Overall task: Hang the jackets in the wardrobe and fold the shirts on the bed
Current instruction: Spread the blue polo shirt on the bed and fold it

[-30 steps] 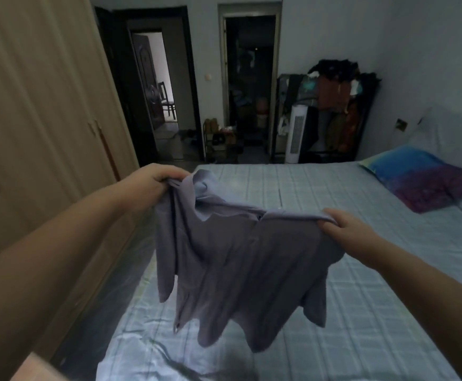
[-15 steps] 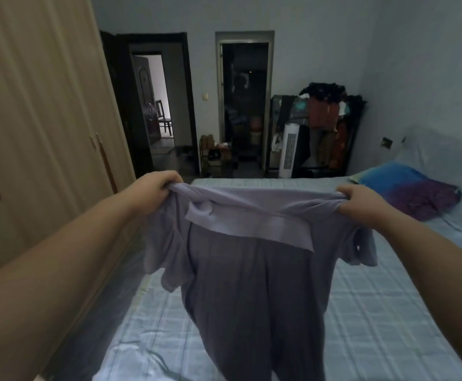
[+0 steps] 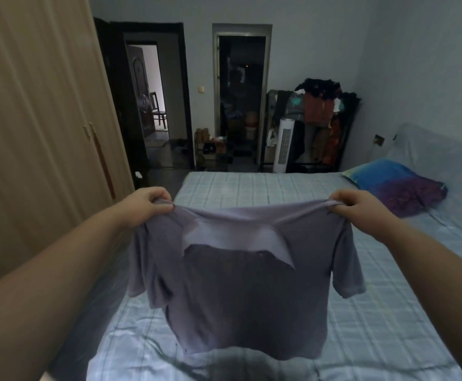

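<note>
Above the blue-checked bed (image 3: 252,188), left hand (image 3: 148,202) and right hand (image 3: 357,206) each pinch a shoulder of the lilac short-sleeved collared shirt (image 3: 246,292), spread but not yet folded.

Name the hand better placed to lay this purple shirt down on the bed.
Right, probably. The right hand grips its shoulder of the shirt above the bed, while the left hand grips the other shoulder at the bed's edge by the wardrobe.
</note>
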Tool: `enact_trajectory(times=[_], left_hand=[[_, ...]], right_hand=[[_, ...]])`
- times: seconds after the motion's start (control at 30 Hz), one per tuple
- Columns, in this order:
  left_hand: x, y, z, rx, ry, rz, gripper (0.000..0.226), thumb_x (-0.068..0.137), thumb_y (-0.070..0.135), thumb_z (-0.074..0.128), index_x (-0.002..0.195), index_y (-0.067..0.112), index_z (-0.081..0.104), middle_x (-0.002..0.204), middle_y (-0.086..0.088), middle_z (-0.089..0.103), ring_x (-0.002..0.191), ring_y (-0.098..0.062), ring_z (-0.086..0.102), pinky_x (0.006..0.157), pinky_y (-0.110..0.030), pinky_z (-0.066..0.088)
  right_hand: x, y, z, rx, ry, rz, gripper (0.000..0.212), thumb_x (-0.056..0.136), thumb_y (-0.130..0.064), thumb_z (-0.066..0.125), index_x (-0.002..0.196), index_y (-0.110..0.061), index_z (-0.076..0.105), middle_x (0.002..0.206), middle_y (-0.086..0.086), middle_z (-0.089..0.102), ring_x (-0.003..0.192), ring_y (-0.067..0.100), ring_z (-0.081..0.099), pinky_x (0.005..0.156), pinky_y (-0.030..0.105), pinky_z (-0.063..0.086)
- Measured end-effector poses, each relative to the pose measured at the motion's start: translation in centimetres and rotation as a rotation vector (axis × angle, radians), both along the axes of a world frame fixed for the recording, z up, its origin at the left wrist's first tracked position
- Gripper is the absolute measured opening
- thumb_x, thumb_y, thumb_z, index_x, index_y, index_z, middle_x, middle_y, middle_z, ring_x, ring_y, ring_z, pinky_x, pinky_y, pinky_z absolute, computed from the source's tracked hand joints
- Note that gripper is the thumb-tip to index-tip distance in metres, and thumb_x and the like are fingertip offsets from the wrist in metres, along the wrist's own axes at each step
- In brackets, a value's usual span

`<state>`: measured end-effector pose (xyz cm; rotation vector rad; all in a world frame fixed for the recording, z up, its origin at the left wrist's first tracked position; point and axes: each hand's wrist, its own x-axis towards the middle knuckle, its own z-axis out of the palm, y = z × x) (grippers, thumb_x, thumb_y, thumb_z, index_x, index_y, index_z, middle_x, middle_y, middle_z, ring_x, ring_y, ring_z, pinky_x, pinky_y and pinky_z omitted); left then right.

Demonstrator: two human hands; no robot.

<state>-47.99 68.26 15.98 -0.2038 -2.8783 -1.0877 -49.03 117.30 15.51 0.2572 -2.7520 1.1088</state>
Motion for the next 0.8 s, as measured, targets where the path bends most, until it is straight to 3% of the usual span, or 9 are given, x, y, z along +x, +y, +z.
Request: enact_trajectory(times=[0.07,0.17,0.3,0.37,0.5,0.63,0.8], left_hand=[[0.1,0.2,-1.0,0.080,0.099,0.099,0.008,0.095,0.023,0.064,0.093,0.015,0.066,0.097,-0.004,0.065,0.094,-0.021,0.061,0.083,-0.038,0.047],[0.2,0.5,-1.8,0.098,0.199,0.154,0.015,0.099,0.027,0.057,0.093,0.019,0.067,0.092,0.000,0.067,0.089,-0.016,0.062,0.076,-0.033,0.048],[0.5,0.9,-2.0,0.019,0.274,0.131,0.017,0.099,0.029,0.057,0.089,0.024,0.069,0.086,0.004,0.068,0.084,-0.013,0.061,0.071,-0.032,0.046],[0.8,0.6,-2.1,-0.007,0.296,0.126,0.016,0.098,0.032,0.059,0.087,0.026,0.069,0.083,0.006,0.068,0.082,-0.012,0.061,0.073,-0.034,0.048],[1.1,-0.1,-1.9,-0.012,0.366,0.088,0.020,0.096,0.036,0.060,0.080,0.027,0.066,0.074,0.013,0.065,0.076,-0.001,0.059,0.063,-0.028,0.045],[0.2,0.9,-2.6,-0.014,0.307,0.024,0.017,0.099,0.030,0.056,0.085,0.029,0.067,0.080,0.013,0.066,0.078,-0.001,0.060,0.066,-0.026,0.044],[-3.1,4.3,-5.6,-0.013,0.290,0.070,0.013,0.098,0.020,0.056,0.094,0.019,0.067,0.090,0.001,0.066,0.085,-0.016,0.058,0.073,-0.032,0.040]], right_hand=[[0.5,-0.2,-0.6,-0.082,0.013,-0.033,0.013,0.094,-0.033,0.064,0.085,-0.027,0.071,0.084,-0.004,0.070,0.084,0.019,0.065,0.076,0.041,0.051],[1.0,-0.7,-1.5,-0.187,0.050,-0.125,0.022,0.100,-0.032,0.054,0.090,-0.019,0.069,0.085,0.003,0.069,0.080,0.020,0.063,0.066,0.035,0.048],[1.4,-0.3,-1.8,-0.078,0.078,-0.152,0.031,0.099,-0.032,0.055,0.076,-0.012,0.061,0.074,0.001,0.063,0.072,0.015,0.056,0.064,0.030,0.039],[1.7,0.6,-1.6,-0.019,0.046,-0.129,0.035,0.095,-0.030,0.061,0.065,-0.014,0.051,0.063,-0.001,0.052,0.065,0.015,0.049,0.062,0.033,0.035],[2.3,3.2,-1.1,-0.044,-0.037,-0.018,0.031,0.091,-0.023,0.067,0.069,-0.010,0.049,0.065,-0.003,0.047,0.066,0.015,0.045,0.064,0.037,0.030],[2.6,5.1,-2.0,-0.018,-0.026,0.024,0.031,0.095,-0.025,0.063,0.071,-0.011,0.048,0.064,-0.007,0.044,0.062,0.008,0.043,0.062,0.036,0.030],[0.6,7.1,-4.2,-0.084,0.038,-0.118,0.019,0.095,-0.020,0.060,0.076,-0.020,0.056,0.075,-0.002,0.055,0.074,0.013,0.049,0.069,0.037,0.036]])
